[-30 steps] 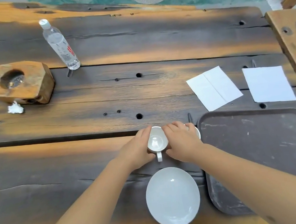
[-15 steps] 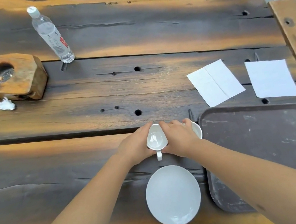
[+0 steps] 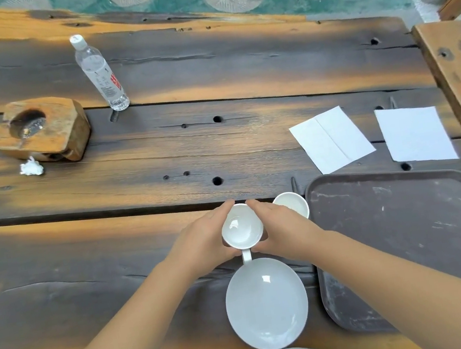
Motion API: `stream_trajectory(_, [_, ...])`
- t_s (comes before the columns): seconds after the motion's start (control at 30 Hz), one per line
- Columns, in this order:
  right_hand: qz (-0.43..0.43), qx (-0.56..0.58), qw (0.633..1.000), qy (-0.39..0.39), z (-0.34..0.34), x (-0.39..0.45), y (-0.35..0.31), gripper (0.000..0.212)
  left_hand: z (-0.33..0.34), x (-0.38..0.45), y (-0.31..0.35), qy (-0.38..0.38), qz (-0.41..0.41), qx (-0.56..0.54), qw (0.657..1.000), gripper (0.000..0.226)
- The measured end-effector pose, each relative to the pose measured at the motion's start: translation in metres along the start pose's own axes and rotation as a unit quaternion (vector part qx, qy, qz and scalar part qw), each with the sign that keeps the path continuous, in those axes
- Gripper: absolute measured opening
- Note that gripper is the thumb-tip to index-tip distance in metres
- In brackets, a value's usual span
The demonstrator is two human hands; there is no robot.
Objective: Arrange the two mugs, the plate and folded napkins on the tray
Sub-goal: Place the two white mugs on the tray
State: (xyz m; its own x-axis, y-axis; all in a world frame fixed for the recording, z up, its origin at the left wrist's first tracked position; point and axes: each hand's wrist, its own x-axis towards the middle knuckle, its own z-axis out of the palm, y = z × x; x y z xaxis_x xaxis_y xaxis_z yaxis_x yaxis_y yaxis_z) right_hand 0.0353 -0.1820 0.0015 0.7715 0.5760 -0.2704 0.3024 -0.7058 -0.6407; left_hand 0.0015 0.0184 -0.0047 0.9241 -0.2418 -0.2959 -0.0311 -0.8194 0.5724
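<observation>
Both hands (image 3: pixel 203 239) still cup the mug (image 3: pixel 242 229); second mug (image 3: pixel 292 203) now uncovered.

There were two white mugs, one (image 3: pixel 242 230) between the hands and another (image 3: pixel 293 202) just beside it. There was one white plate (image 3: pixel 266 304) and one brown tray (image 3: pixel 408 239). Two white napkins lay flat, one (image 3: pixel 332 140) creased down the middle and one (image 3: pixel 415 134) plain. One clear bottle (image 3: pixel 100 72), one wood block (image 3: pixel 42 130) with a round hollow and one crumpled white scrap (image 3: pixel 31 167) made up the rest. Two hands showed, left (image 3: pixel 204 243) and right (image 3: pixel 285 230).
</observation>
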Motion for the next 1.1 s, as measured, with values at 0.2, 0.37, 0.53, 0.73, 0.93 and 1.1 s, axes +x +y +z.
stream_trajectory(0.2, [-0.03,0.07,0.996,0.039,-0.009,-0.043,-0.008,0.071,0.002,-0.023,0.021,-0.003,0.018,-0.025,1.0,0.103])
stream_trajectory(0.37, [0.012,0.1,0.993,0.066,-0.012,-0.082,-0.005,0.074,0.011,-0.038,0.047,0.003,0.056,-0.076,0.996,0.081])
stream_trajectory(0.53, [0.059,0.15,0.983,0.083,-0.013,-0.116,0.008,0.076,0.025,-0.042,0.068,-0.011,0.07,-0.102,0.992,0.081])
stream_trajectory(0.73, [0.081,0.229,0.965,0.095,-0.021,-0.141,0.035,0.077,0.043,-0.031,0.097,-0.025,0.068,-0.072,0.995,0.094])
stream_trajectory(0.93, [0.094,0.287,0.951,0.069,-0.043,-0.159,0.068,0.073,0.062,-0.017,0.136,-0.009,0.05,-0.05,0.997,0.091])
stream_trajectory(1.1, [0.116,0.295,0.948,0.035,-0.06,-0.171,0.1,0.088,0.083,-0.003,0.162,-0.017,0.019,-0.053,0.998,0.096])
